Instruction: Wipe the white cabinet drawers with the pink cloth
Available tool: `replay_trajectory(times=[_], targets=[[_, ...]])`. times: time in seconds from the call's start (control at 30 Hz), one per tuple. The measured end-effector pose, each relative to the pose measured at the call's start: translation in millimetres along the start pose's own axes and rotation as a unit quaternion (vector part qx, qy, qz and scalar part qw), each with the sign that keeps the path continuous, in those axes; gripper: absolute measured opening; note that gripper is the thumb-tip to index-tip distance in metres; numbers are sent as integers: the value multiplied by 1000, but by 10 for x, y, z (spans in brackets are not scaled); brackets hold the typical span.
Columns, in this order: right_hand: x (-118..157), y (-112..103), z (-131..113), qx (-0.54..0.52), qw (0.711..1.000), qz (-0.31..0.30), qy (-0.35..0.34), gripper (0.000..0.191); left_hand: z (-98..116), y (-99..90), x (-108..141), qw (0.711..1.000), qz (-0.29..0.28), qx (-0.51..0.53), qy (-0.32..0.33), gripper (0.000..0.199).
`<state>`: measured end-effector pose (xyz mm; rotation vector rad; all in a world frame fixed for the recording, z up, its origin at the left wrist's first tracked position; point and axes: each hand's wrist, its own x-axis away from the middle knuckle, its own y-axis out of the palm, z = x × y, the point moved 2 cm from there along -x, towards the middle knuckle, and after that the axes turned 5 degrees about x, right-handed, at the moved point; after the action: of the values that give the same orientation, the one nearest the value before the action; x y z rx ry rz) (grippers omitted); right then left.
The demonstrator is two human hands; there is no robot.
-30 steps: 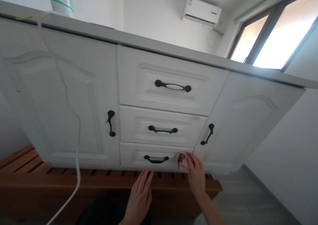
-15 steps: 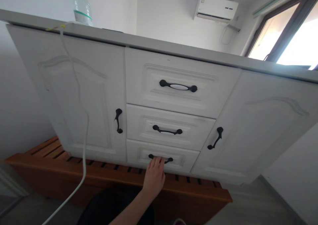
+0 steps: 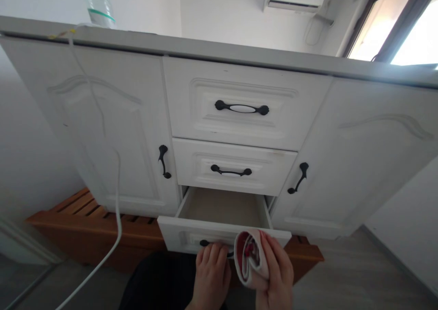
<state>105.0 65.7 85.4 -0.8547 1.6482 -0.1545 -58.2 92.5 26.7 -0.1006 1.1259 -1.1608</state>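
Observation:
The bottom drawer [image 3: 181,235] is pulled out of the white cabinet, and the part of its inside that I can see is bare. My left hand [image 3: 212,273] has its fingers curled around that drawer's black handle [image 3: 204,243]. To the right of it, my right hand [image 3: 278,271] grips a rolled-up cloth [image 3: 251,266], pale pink outside with red in its folds. The cloth is in front of the right part of the drawer front and hides part of it. Both thumbs are partly hidden.
Above are the middle drawer [image 3: 267,182] and the top drawer [image 3: 191,118], both pushed in. A white cable [image 3: 118,209] hangs across the left door [image 3: 112,182]. A plastic bottle [image 3: 99,9] stands on the cabinet top. The cabinet rests on a slatted wooden bench [image 3: 85,223].
The bottom drawer has come out toward me, with my left hand still on its handle. My right hand has entered the view with the rolled-up cloth. The camera view has shifted slightly.

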Motion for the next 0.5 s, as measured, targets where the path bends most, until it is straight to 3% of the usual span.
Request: replay_trajectory(times=[0.1,0.27,0.4,0.5], targets=[[-219,-25,-112,50,997,-58,17,67,57,-171,166,999,29,8,35,29],[-242,-35,-227,92,985,-141,38,73,117,-315,231,998,-46,-6,53,33],[-69,-118,-205,88,983,-164,5,82,117,-271,422,997,51,10,57,29],[108,-188,-213,96,983,-159,1,91,129,-251,609,997,51,6,51,27]])
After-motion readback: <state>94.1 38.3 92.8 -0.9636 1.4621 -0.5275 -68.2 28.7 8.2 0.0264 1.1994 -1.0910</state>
